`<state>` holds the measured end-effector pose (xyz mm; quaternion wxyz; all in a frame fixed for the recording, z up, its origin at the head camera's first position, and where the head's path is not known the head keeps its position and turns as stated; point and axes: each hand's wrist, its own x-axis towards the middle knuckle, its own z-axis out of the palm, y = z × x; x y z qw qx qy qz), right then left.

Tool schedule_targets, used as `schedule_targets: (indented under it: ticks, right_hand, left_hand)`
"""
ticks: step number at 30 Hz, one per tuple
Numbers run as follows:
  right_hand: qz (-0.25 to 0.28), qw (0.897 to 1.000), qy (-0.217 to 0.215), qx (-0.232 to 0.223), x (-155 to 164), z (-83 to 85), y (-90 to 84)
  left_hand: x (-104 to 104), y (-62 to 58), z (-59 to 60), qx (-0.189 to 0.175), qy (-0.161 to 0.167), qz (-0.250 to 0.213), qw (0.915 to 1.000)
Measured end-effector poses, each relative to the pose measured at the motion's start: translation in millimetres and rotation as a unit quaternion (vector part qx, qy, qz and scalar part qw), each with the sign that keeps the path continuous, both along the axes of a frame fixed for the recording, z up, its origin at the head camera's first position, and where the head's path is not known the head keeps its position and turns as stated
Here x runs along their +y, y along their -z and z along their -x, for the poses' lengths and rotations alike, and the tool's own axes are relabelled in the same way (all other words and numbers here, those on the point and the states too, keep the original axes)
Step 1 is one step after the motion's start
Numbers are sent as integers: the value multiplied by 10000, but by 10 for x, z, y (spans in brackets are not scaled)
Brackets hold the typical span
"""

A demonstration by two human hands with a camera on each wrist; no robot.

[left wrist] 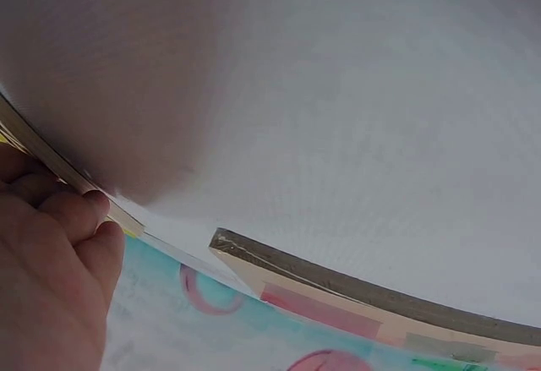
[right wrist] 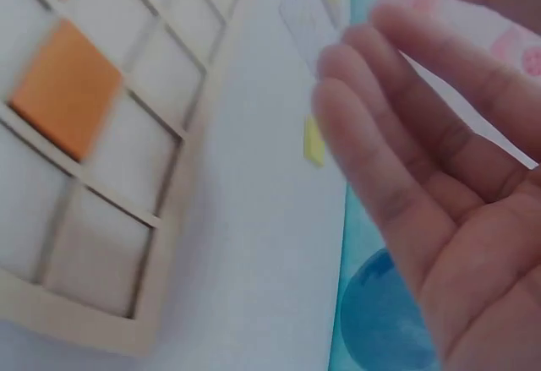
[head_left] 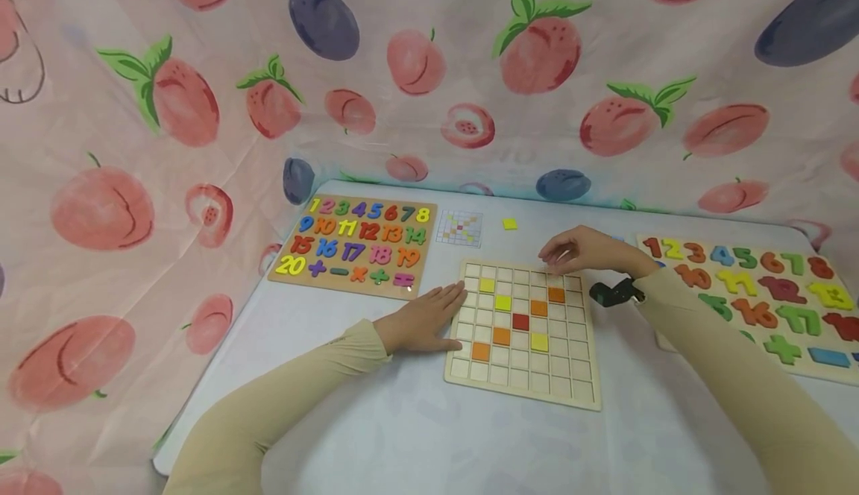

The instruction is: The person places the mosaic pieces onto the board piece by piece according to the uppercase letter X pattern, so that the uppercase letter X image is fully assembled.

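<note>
A wooden grid board (head_left: 523, 394) lies on the table, with colored square tiles set in some cells. Around a red tile (head_left: 520, 322), orange tiles (head_left: 539, 307) and yellow tiles (head_left: 503, 303) run along two crossing diagonals. My left hand (head_left: 424, 321) rests at the board's left edge, fingers extended and thumb spread. Over the far right edge hovers my right hand (head_left: 570, 249); in the right wrist view its fingers (right wrist: 380, 160) are loosely bent with nothing held. A loose yellow tile (head_left: 510, 224) lies beyond the board, beside a printed pattern card (head_left: 459, 228).
A number puzzle board (head_left: 352, 245) lies to the left of the grid. Another number board (head_left: 738, 286) is at the right, partly covered by my right sleeve. A black strap-like object (head_left: 612, 294) shows at the right wrist. Fruit-print cloth hangs behind the table.
</note>
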<state>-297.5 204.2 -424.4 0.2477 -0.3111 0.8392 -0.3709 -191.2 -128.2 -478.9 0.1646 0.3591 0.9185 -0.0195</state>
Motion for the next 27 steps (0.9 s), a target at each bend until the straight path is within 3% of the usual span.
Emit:
schedule_targets:
  ticks: [16,21,27]
  right_hand:
    - [166,9962,781,344,-326,682,154]
    - [192,9918,1198,413,-365,809,244]
    - [137,9890,1372,527,-442,869,294]
  left_hand:
    - [1,-9,-12,-78,-19,-10,10000]
    - [7,-16,-22,-46,41,-39,10000]
    - [3,-11,-19,-7,-6,-14,10000]
